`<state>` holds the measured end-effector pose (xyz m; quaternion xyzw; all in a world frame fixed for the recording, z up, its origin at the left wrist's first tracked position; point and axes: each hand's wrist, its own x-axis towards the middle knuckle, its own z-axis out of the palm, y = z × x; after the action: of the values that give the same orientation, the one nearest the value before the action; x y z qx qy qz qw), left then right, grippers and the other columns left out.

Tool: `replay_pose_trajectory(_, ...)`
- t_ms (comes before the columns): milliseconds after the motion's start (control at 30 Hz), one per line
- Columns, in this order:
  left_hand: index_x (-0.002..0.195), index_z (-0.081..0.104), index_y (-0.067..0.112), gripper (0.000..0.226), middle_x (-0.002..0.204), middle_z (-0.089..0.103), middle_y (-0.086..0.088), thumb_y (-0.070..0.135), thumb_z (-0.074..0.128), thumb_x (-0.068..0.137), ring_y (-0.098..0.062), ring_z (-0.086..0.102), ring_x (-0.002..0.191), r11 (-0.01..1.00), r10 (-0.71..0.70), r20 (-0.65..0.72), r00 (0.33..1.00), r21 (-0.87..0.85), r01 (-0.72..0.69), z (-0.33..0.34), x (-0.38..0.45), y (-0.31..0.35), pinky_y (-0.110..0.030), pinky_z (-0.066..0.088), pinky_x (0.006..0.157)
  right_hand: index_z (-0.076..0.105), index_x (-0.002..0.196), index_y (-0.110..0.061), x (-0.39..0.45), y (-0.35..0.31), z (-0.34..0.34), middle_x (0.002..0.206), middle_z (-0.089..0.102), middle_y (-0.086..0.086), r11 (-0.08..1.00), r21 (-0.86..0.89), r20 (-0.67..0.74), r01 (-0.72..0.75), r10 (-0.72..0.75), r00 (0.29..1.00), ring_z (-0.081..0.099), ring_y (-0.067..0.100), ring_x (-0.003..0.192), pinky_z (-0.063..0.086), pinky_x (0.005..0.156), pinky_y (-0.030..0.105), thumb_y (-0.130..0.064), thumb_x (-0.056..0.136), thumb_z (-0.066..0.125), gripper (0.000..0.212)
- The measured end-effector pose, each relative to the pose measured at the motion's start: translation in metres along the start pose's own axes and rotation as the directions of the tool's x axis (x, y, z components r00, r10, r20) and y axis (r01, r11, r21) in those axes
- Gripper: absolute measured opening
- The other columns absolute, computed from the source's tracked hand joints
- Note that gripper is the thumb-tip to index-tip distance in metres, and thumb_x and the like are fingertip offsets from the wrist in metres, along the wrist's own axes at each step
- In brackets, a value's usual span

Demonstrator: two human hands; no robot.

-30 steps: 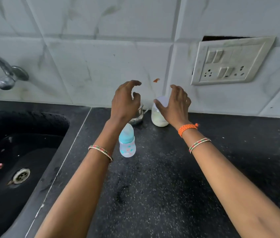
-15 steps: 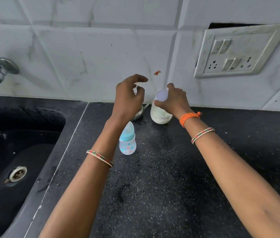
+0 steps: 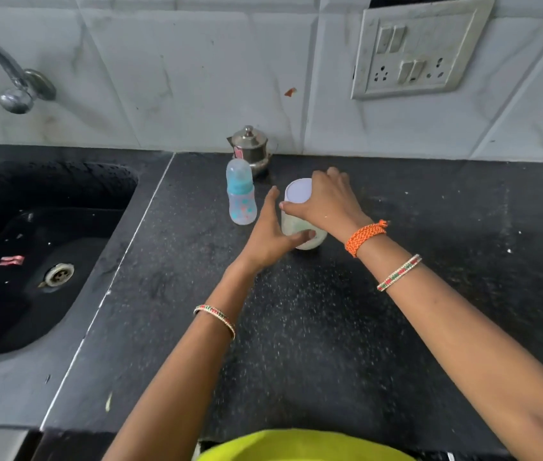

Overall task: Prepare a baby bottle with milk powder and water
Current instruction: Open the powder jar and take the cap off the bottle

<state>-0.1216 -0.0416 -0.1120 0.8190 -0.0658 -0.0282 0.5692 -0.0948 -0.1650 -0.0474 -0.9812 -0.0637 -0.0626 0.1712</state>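
Observation:
A clear jar of pale milk powder [image 3: 310, 239] with a white lid [image 3: 297, 191] stands on the black speckled counter [image 3: 313, 327]. My right hand [image 3: 325, 201] grips it from above around the lid's rim. My left hand [image 3: 271, 236] presses against the jar's left side, thumb across its lower front. Just left of the jar stands a small baby bottle [image 3: 241, 196], upright, with a blue collar and a clear cap. Neither hand touches it.
A small steel pot with a lid [image 3: 251, 149] sits behind the bottle at the tiled wall. A black sink [image 3: 30, 254] with a drain lies to the left, a tap [image 3: 14, 84] above it. A switch and socket plate [image 3: 420, 49] hangs on the wall.
My right hand closed on the jar's lid and drew the jar from the wall toward me. My left hand dropped from above the pot to the jar's side. The view tilted down.

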Motion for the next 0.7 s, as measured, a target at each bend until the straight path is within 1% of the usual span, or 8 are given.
replay_pose_trajectory(100, 0.145, 0.015, 0.014, 0.104, 0.137, 0.038, 0.005, 0.021, 0.084, 0.067, -0.005, 0.041, 0.124, 0.995, 0.061, -0.042, 0.997, -0.073, -0.064, 0.014, -0.005, -0.011, 0.000, 0.032, 0.092, 0.050, 0.120, -0.002, -0.016, -0.004, 0.008, 0.119, 0.050, 0.018, 1.000, -0.026, -0.003, 0.005, -0.005, 1.000, 0.045, 0.034, 0.112, 0.042, 0.088, 0.039, -0.060, 0.075, 0.062, 0.075)
replay_pose_trajectory(233, 0.129, 0.036, 0.030, 0.085, 0.117, 0.050, 0.022, 0.030, 0.083, 0.059, 0.015, 0.050, 0.106, 0.989, 0.084, -0.155, 0.984, -0.108, -0.102, 0.023, -0.011, -0.022, 0.000, 0.039, 0.081, 0.049, 0.119, -0.002, -0.025, -0.007, 0.015, 0.116, 0.052, 0.017, 0.989, -0.139, -0.073, 0.042, -0.052, 0.996, 0.049, 0.031, 0.108, 0.046, 0.077, 0.037, -0.065, 0.075, 0.058, 0.077)
replay_pose_trajectory(300, 0.123, 0.040, 0.035, 0.078, 0.110, 0.054, 0.025, 0.035, 0.082, 0.056, 0.019, 0.050, 0.102, 0.990, 0.082, -0.179, 0.980, -0.096, -0.100, 0.023, -0.009, -0.025, 0.001, 0.039, 0.077, 0.051, 0.116, -0.002, -0.022, -0.006, 0.015, 0.113, 0.054, 0.017, 0.983, -0.169, -0.084, 0.066, -0.081, 0.993, 0.050, 0.031, 0.106, 0.046, 0.075, 0.037, -0.066, 0.074, 0.058, 0.077)
replay_pose_trajectory(400, 0.122, 0.044, 0.038, 0.078, 0.109, 0.057, 0.026, 0.039, 0.080, 0.053, 0.016, 0.053, 0.103, 0.993, 0.067, -0.188, 0.980, -0.082, -0.084, 0.021, -0.003, -0.025, -0.001, 0.041, 0.078, 0.053, 0.113, -0.003, -0.016, 0.004, 0.015, 0.110, 0.054, 0.015, 0.990, -0.115, -0.046, 0.082, -0.088, 0.995, 0.050, 0.030, 0.105, 0.044, 0.076, 0.036, -0.065, 0.070, 0.062, 0.076)
replay_pose_trajectory(533, 0.120, 0.051, 0.035, 0.075, 0.107, 0.063, 0.024, 0.034, 0.080, 0.050, 0.011, 0.057, 0.100, 0.988, 0.064, -0.236, 0.970, -0.125, -0.095, 0.026, 0.000, -0.025, -0.004, 0.043, 0.075, 0.054, 0.113, -0.005, -0.010, 0.014, 0.017, 0.106, 0.052, 0.011, 0.990, -0.045, -0.021, 0.135, -0.136, 0.990, 0.048, 0.027, 0.103, 0.041, 0.077, 0.034, -0.062, 0.066, 0.068, 0.074)
replay_pose_trajectory(600, 0.117, 0.051, 0.040, 0.074, 0.107, 0.062, 0.023, 0.034, 0.082, 0.051, 0.009, 0.057, 0.101, 0.988, 0.052, -0.264, 0.963, -0.126, -0.088, 0.029, 0.000, -0.024, -0.006, 0.045, 0.077, 0.056, 0.109, -0.008, -0.005, 0.019, 0.013, 0.100, 0.049, 0.007, 0.984, 0.004, 0.014, 0.177, -0.177, 0.984, 0.047, 0.023, 0.097, 0.040, 0.075, 0.032, -0.060, 0.064, 0.070, 0.071)
replay_pose_trajectory(667, 0.113, 0.047, 0.050, 0.073, 0.108, 0.062, 0.023, 0.035, 0.084, 0.051, 0.009, 0.057, 0.101, 0.990, 0.041, -0.262, 0.964, -0.117, -0.074, 0.029, 0.001, -0.024, -0.010, 0.047, 0.080, 0.057, 0.103, -0.011, 0.000, 0.027, 0.008, 0.091, 0.043, 0.000, 0.971, 0.073, 0.072, 0.227, -0.232, 0.970, 0.045, 0.020, 0.090, 0.033, 0.071, 0.029, -0.058, 0.061, 0.073, 0.064)
replay_pose_trajectory(700, 0.112, 0.047, 0.051, 0.074, 0.108, 0.062, 0.022, 0.036, 0.084, 0.050, 0.008, 0.057, 0.101, 0.991, 0.037, -0.245, 0.969, -0.113, -0.066, 0.028, 0.001, -0.025, -0.010, 0.047, 0.080, 0.058, 0.103, -0.013, 0.001, 0.030, 0.005, 0.090, 0.042, -0.001, 0.961, 0.106, 0.110, 0.255, -0.266, 0.958, 0.046, 0.020, 0.089, 0.031, 0.070, 0.028, -0.055, 0.060, 0.075, 0.062)
